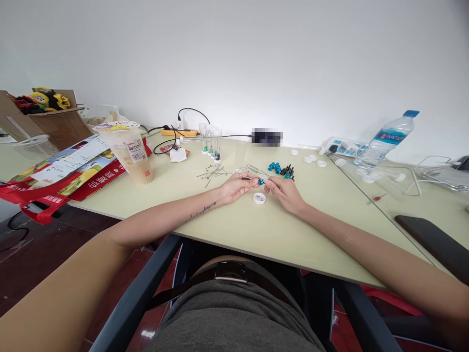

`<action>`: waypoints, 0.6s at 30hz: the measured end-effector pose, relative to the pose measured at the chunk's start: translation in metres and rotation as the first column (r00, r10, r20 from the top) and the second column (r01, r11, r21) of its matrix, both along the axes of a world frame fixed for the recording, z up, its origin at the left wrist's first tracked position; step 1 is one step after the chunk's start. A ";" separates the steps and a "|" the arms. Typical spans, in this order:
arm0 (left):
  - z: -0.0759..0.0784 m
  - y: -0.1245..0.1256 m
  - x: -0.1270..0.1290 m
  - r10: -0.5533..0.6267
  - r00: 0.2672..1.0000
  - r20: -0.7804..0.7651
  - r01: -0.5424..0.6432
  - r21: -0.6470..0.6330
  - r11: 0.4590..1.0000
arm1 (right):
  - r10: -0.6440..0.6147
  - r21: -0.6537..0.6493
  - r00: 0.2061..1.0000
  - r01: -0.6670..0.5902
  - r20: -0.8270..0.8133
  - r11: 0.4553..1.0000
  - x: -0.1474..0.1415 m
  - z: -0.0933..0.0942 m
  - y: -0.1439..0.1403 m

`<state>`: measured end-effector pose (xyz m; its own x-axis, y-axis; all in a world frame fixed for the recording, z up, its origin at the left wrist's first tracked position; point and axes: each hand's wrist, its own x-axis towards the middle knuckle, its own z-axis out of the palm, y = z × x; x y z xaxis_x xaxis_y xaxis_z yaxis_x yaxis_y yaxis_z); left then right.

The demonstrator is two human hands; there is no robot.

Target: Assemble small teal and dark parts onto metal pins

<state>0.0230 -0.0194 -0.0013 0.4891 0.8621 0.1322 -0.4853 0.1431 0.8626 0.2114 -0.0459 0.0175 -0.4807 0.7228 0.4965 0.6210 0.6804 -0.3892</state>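
My left hand (240, 187) and my right hand (284, 192) meet over the table, fingers pinched. Between their fingertips is a small blue piece (261, 182), too small to name exactly. A thin pale rod seems to run along the left fingers, partly hidden. Just below the hands lies a round white cap (259, 198) with tiny dark bits in it. Thin metal rods (213, 173) are scattered left of the hands. Beyond my right hand sit a cluster of blue pieces (274, 167) and a cluster of black pieces (287, 172).
Clear tubes (210, 143) with white bases stand at the back, beside a cable. A drink cup (134, 154) and red bag (91, 178) are on the left. White caps (309, 159), a power strip (344, 146), a water bottle (388, 139) and a dark phone (434, 244) lie right.
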 end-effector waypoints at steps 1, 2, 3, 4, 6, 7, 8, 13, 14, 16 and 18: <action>0.000 0.000 0.000 0.006 1.000 -0.001 -0.006 0.001 1.000 | -0.010 0.009 1.000 0.011 -0.013 1.000 0.000 0.000 0.000; 0.000 0.000 0.000 0.013 1.000 -0.003 -0.013 0.000 1.000 | -0.025 0.023 0.999 0.026 -0.031 0.999 -0.001 0.000 0.000; 0.000 0.001 0.000 0.019 1.000 -0.005 -0.019 -0.001 1.000 | -0.035 0.034 0.998 0.036 -0.047 0.999 -0.001 0.000 0.000; 0.000 0.001 0.000 0.023 1.000 -0.006 -0.023 0.001 1.000 | -0.039 0.041 0.997 0.042 -0.059 0.998 -0.001 -0.001 0.000; 0.000 0.000 0.000 0.021 1.000 -0.008 -0.021 0.000 1.000 | -0.032 0.039 0.998 0.035 -0.062 0.999 -0.001 -0.001 0.001; 0.000 0.000 -0.001 0.016 1.000 -0.010 -0.016 -0.003 1.000 | -0.023 0.029 0.998 0.024 -0.051 0.999 -0.001 -0.001 0.001; 0.001 0.000 -0.001 0.011 1.000 -0.012 -0.011 -0.006 1.000 | -0.010 0.011 0.999 0.011 -0.036 1.000 0.000 -0.001 0.002; 0.001 -0.001 -0.001 0.004 1.000 -0.008 -0.004 -0.008 1.000 | -0.005 0.010 1.000 0.005 -0.024 1.000 0.000 -0.001 0.002; 0.000 0.000 -0.001 0.007 1.000 -0.004 -0.007 -0.010 1.000 | -0.019 0.030 0.999 0.021 -0.043 0.999 0.000 -0.001 0.002; 0.000 0.001 -0.001 0.010 1.000 -0.005 -0.010 -0.010 1.000 | -0.036 0.046 0.997 0.040 -0.072 0.998 0.000 -0.002 0.002; 0.000 0.001 -0.001 0.006 1.000 -0.010 -0.006 -0.008 1.000 | -0.029 0.033 0.997 0.031 -0.065 0.999 0.000 -0.002 0.002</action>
